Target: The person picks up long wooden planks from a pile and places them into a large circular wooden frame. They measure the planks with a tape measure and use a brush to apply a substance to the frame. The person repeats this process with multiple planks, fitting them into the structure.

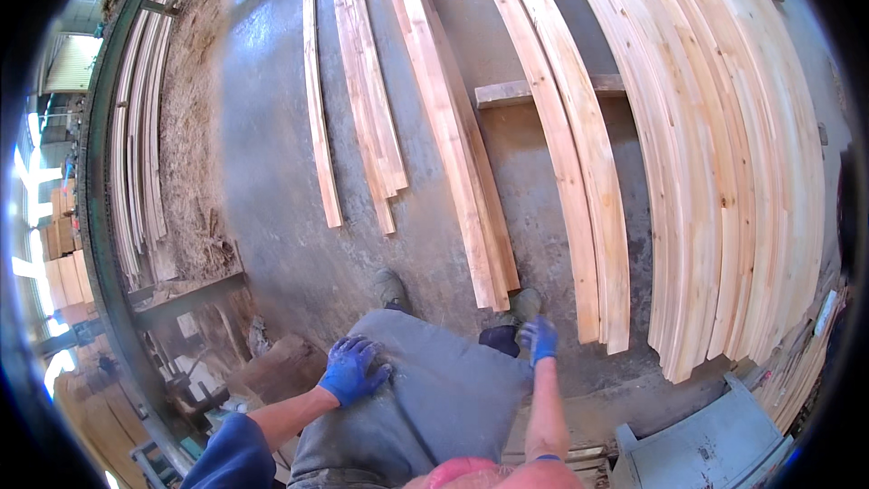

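My left hand [355, 369], in a blue glove, lies on the grey cloth [434, 371] over my leg, fingers spread and nothing held. Beside my other knee hangs my right hand [540, 340], also blue-gloved. Its fingers look loosely bent and apart, and I see nothing in them. Just beyond it are the near ends of a pair of wooden planks [584, 172] and, to their left, a stack of long boards [453, 145] that ends by my right shoe [525, 304]. Neither hand touches the wood.
Thinner boards [319, 100] and stepped strips [367, 100] lie farther left on the grey floor [272, 127]. A wide board stack [724, 181] fills the right. A crosswise wooden support [507, 93] runs beneath the planks. A green metal frame [100, 172] borders the left; a grey-blue metal piece [706, 439] is lower right.
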A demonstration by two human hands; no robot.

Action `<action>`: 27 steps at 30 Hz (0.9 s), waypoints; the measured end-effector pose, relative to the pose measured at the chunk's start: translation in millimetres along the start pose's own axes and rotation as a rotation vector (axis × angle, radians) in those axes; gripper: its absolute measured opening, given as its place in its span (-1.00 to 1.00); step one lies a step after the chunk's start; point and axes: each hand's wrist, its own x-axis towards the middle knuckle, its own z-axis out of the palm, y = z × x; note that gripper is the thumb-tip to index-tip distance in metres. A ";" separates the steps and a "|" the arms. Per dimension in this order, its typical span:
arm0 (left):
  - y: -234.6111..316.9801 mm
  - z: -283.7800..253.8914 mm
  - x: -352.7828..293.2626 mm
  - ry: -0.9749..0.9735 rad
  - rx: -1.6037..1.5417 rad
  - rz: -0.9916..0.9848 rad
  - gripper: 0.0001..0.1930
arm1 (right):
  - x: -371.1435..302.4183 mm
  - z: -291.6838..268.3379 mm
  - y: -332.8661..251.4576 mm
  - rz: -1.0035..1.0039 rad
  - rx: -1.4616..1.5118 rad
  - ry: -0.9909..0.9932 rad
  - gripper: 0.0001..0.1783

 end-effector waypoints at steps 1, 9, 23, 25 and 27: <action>0.0 -2.8 5.9 0.016 0.008 0.009 -0.52 | 15.1 -28.7 0.9 0.014 0.042 0.142 -0.61; -5.7 -11.6 46.1 0.057 0.030 0.099 -0.53 | 42.6 -149.2 23.1 0.030 0.299 0.456 -0.56; -1.2 -17.0 68.0 0.002 0.043 0.191 -0.57 | 2.6 -136.3 -17.3 -0.149 0.194 0.517 -0.71; -0.3 -19.7 64.0 -0.019 0.062 0.181 -0.57 | -27.3 -129.9 -16.6 -0.129 0.217 0.392 -0.70; 4.2 -25.2 55.6 -0.064 0.049 0.154 -0.57 | -73.3 -111.4 -18.1 -0.115 0.229 0.253 -0.69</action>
